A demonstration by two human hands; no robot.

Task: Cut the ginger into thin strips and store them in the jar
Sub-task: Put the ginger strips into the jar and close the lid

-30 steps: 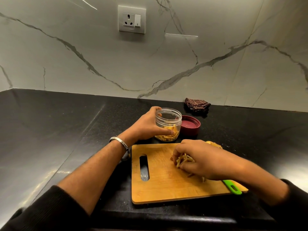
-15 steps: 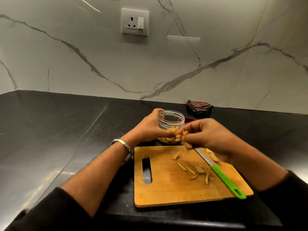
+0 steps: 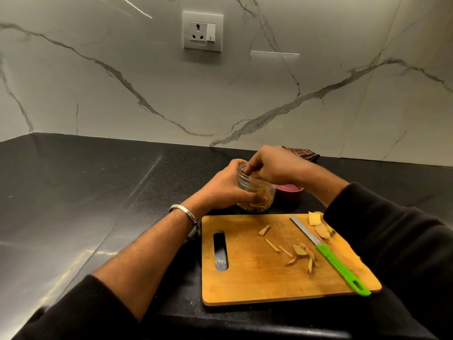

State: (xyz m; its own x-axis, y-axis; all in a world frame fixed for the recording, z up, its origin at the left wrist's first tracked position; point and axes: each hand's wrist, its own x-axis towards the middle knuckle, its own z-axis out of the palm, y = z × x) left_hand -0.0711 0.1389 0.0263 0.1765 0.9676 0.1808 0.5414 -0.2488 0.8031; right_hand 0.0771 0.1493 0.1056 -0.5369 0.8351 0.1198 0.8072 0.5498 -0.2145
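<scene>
My left hand (image 3: 223,190) grips the clear jar (image 3: 268,195), which stands on the black counter just behind the wooden cutting board (image 3: 245,278) and holds ginger strips. My right hand (image 3: 274,168) hovers over the jar with its bunched fingertips dipped into the mouth; the strips they pinch are mostly hidden. A few loose ginger strips (image 3: 272,245) lie in the middle of the board. Uncut ginger pieces (image 3: 321,229) sit at its far right corner. A green-handled knife (image 3: 335,263) lies diagonally on the board's right side.
The jar's red lid (image 3: 289,192) lies on the counter right of the jar. A dark folded cloth (image 3: 304,153) sits against the marble wall behind my right hand. A wall socket (image 3: 203,31) is above. The black counter (image 3: 98,192) stretches to the left.
My right hand picked a bunch of ginger strips off the board and carried them up into the jar's mouth. My left hand kept its hold on the jar.
</scene>
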